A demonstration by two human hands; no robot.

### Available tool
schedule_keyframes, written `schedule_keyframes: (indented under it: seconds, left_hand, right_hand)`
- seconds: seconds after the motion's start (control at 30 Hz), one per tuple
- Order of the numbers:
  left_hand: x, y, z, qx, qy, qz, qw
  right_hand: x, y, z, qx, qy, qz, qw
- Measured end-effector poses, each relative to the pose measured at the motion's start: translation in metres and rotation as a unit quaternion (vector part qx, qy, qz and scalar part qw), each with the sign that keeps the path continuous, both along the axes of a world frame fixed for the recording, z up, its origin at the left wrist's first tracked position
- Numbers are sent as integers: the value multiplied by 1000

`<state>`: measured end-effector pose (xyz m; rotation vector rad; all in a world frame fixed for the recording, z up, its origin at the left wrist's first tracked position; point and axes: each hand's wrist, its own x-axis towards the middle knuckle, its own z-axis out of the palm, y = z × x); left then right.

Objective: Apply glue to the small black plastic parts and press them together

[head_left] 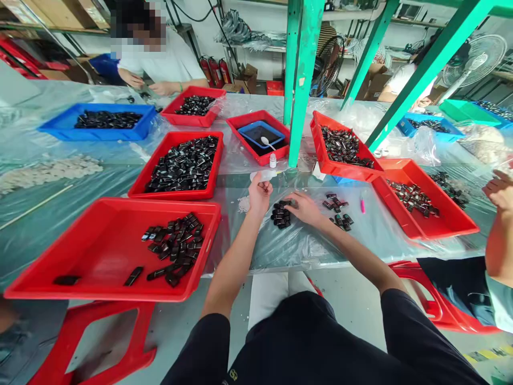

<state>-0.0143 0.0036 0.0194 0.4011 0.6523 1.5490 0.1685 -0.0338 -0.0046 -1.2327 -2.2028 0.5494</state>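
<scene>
My left hand (pixel 260 197) is closed around a whitish squeeze bottle (pixel 263 175), which lies nearly level with its yellowish tip pointing right. Just right of it, my right hand (pixel 305 207) has its fingers closed at the top edge of a block of small black plastic parts (pixel 281 215) set side by side in rows. The fingertips partly hide the part they grip. Small white pieces (pixel 243 203) are heaped left of my left wrist. Two loose groups of black parts (pixel 335 202) lie to the right of my right hand.
Red trays (pixel 116 214) with black parts stand left and right. Behind my hands are a small white bottle (pixel 273 160) and a red tray holding a blue tray (pixel 262 125) with a white spoon. Green posts (pixel 298 85) rise nearby. A pink pen-like tool (pixel 363 205) lies right. Other people sit around.
</scene>
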Motion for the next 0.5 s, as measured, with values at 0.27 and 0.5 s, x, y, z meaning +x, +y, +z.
schedule_keyframes:
  seconds: [0.27,0.5]
  left_hand:
    - [2,3,-5,-1,-1,-6,1000]
    - [4,4,-6,-3,-1,-11,1000]
  right_hand:
    - [90,-28,42,-47,-238,-52,969]
    - [118,-57,49,-112,-353,-2,929]
